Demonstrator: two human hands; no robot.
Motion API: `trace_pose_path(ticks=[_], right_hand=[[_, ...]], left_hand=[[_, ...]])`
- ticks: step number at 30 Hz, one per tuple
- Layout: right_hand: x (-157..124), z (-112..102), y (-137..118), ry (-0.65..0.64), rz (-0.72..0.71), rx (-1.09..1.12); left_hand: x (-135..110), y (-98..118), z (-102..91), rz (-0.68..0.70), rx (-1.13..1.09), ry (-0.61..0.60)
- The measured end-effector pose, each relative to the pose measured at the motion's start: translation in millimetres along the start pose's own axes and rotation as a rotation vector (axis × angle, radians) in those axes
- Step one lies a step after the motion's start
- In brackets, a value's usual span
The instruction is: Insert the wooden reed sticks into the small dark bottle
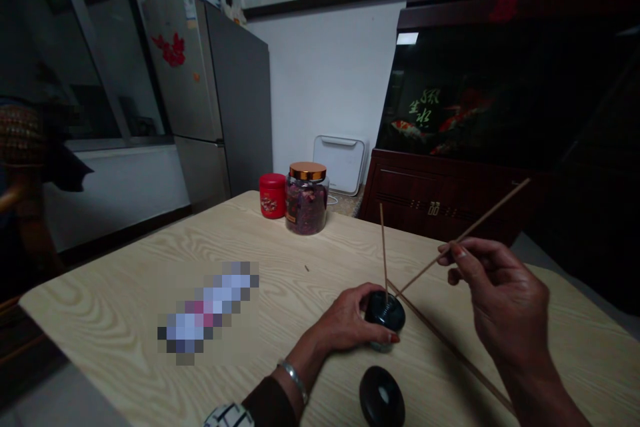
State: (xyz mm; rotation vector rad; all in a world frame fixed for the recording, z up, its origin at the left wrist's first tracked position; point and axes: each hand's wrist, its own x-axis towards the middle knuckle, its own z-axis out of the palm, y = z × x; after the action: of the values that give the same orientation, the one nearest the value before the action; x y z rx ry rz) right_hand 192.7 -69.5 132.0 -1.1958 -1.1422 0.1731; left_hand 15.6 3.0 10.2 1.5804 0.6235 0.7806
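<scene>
My left hand point(350, 320) is wrapped round a small, dark, glossy round holder point(393, 312) on the table. A thin brown incense stick point(384, 247) stands nearly upright in the holder's top. Between thumb and fingertips, my right hand point(505, 293) pinches another incense stick point(487, 215), which slants down to the left. Its lower end reaches the holder's top edge; whether it is inside a hole I cannot tell. More thin brown sticks point(455, 350) lie on the table, running from the holder toward my right wrist. In front of the holder rests a dark oval lid-like piece point(381, 395).
On the pale wooden table point(260, 373) lies a blurred-out object point(207, 313) at left. A red canister point(273, 197) and a clear jar of dried flowers point(306, 203) stand at the far edge. A short brown bit point(307, 268) lies mid-table. Behind are a fridge point(240, 87) and a fish tank point(465, 93).
</scene>
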Motion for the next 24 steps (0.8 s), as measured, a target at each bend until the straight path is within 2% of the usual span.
trace_pose_path(ticks=[5, 7, 11, 13, 16, 20, 24], right_hand=[[-5.3, 9.1, 12.5, -0.159, 0.044, 0.012], [-7.5, 11.5, 19.9, -0.278, 0.071, -0.044], [-4.7, 8.6, 32.9, -0.602, 0.089, -0.192], [1.8, 0.9, 39.3, -0.691, 0.098, -0.269], [12.4, -15.6, 55.7, -0.764, 0.085, -0.482], [13.1, -30.1, 93.5, -0.924, 0.119, -0.919], [4.7, -31.1, 126.3, -0.984, 0.193, -1.063]], left_hand=[[-0.8, 0.0, -0.3, 0.019, -0.006, -0.004], [-0.9, -0.7, -0.4, 0.032, -0.009, -0.009], [0.2, -2.5, -0.5, 0.044, 0.008, -0.001], [0.7, -2.5, -0.5, 0.040, 0.015, 0.000], [0.6, -1.3, -0.2, 0.019, 0.002, -0.003], [-0.2, -0.5, 0.1, 0.008, -0.010, -0.002], [-0.2, -1.7, 0.3, 0.019, -0.036, -0.012]])
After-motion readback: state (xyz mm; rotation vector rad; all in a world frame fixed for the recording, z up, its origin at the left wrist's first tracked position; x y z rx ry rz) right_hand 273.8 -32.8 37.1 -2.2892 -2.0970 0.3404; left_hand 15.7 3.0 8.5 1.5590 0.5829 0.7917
